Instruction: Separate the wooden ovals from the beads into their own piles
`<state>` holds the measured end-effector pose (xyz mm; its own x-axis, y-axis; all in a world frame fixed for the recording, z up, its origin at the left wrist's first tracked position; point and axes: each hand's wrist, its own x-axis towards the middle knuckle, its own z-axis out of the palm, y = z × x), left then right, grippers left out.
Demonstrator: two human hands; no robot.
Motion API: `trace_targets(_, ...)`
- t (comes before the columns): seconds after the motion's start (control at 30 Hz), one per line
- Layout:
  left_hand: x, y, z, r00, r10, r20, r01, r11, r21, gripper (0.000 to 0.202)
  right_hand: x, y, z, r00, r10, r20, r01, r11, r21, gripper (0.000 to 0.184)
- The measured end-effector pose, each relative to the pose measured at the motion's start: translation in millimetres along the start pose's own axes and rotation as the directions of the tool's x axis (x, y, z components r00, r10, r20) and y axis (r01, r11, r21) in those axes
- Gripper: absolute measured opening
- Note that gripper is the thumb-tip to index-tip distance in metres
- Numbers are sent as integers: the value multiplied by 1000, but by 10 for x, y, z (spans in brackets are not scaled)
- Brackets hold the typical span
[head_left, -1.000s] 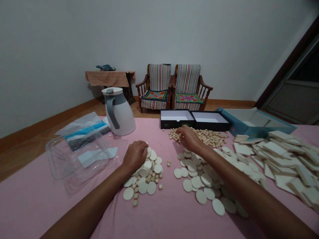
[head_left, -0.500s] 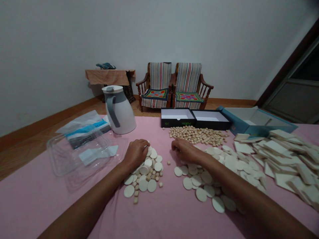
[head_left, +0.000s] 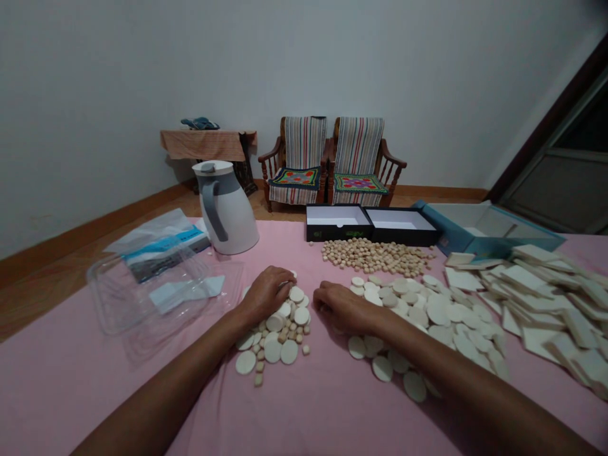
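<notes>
My left hand (head_left: 266, 292) rests with curled fingers on the far side of a small mixed heap (head_left: 278, 339) of white round discs and little tan pieces. My right hand (head_left: 342, 307) lies knuckles-up on the pink cloth just right of that heap, fingers closed; what it holds, if anything, is hidden. A wide spread of white discs (head_left: 427, 316) lies under and right of my right forearm. Farther back is a patch of small tan pieces (head_left: 375, 256).
White square tiles (head_left: 546, 297) are piled at the right. Two open black boxes (head_left: 370, 225) and a blue box (head_left: 484, 231) stand at the back. A white jug (head_left: 225, 209) and clear plastic trays (head_left: 152, 291) sit at the left. Two striped chairs (head_left: 327, 161) stand beyond.
My right hand has drawn back from the tan pieces toward me and leftward, ending beside the small heap. My left hand has barely shifted.
</notes>
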<state>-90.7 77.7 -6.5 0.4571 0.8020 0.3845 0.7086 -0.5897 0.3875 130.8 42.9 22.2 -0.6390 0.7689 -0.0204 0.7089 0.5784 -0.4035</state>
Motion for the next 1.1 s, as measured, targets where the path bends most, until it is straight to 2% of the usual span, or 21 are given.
trace_targets(0.1, 4, -3, 7, 1000, 1, -7, -1, 1000, -8, 17, 53, 151, -64, 998, 51, -29, -52, 998, -40, 20)
trace_targets(0.17, 6, -4, 8, 1000, 9, 0, -9, 1000, -8, 17, 84, 239, -146, 980, 138, -143, -152, 984, -93, 27)
trace_targets(0.23, 5, -4, 7, 1000, 14, 8, -14, 1000, -5, 17, 94, 257, -216, 934, 187, -305, -229, 968, -108, 31)
trace_targets(0.3, 3, -5, 5, 1000, 15, 10, -15, 1000, -3, 17, 78, 190, -244, 909, 147, -391, -189, 979, -72, 31)
trace_targets(0.33, 2, -6, 5, 1000, 14, 9, -14, 1000, -4, 17, 62, 128, -238, 920, 98, -379, -124, 991, -45, 30)
trace_targets(0.4, 0, -9, 10, 1000, 13, 6, -13, 1000, -2, 17, 24, -24, -186, 959, -7, -282, 13, 1000, 18, 27)
trace_targets(0.47, -1, -13, 19, 1000, 10, 9, -10, 1000, 0, 18, -1, -175, -97, 984, -65, -169, 77, 995, 65, 27)
trace_targets(0.57, -4, -19, 27, 1000, 5, 22, -5, 1000, -5, 19, 2, -324, 49, 996, -27, -86, 33, 997, 69, 28)
trace_targets(0.7, 8, 5, -68, 998, 11, 57, -7, 999, -54, 21, -29, -348, 111, 993, 2, -121, 9, 996, 86, 27)
trace_targets(0.8, 33, 88, -266, 985, 83, 150, -60, 986, -156, 22, -218, -247, -12, 973, -14, -230, 37, 995, 97, 32)
trace_targets(0.87, 44, 177, -414, 937, 175, 302, -111, 970, -217, 24, -435, -125, -141, 955, 0, -298, 24, 997, 78, 33)
trace_targets(0.93, 44, 275, -519, 892, 216, 396, -137, 966, -219, 28, -692, 26, -266, 936, 48, -349, -28, 998, 61, 29)
trace_targets(1.0, 37, 358, -556, 871, 201, 447, -131, 974, -184, 28, -941, 183, -353, 920, 97, -381, -92, 995, 32, 26)
trace_targets(1.1, 37, 421, -527, 869, 147, 472, -105, 988, -114, 24, -1204, 374, -381, 864, 153, -480, -177, 984, -4, 33)
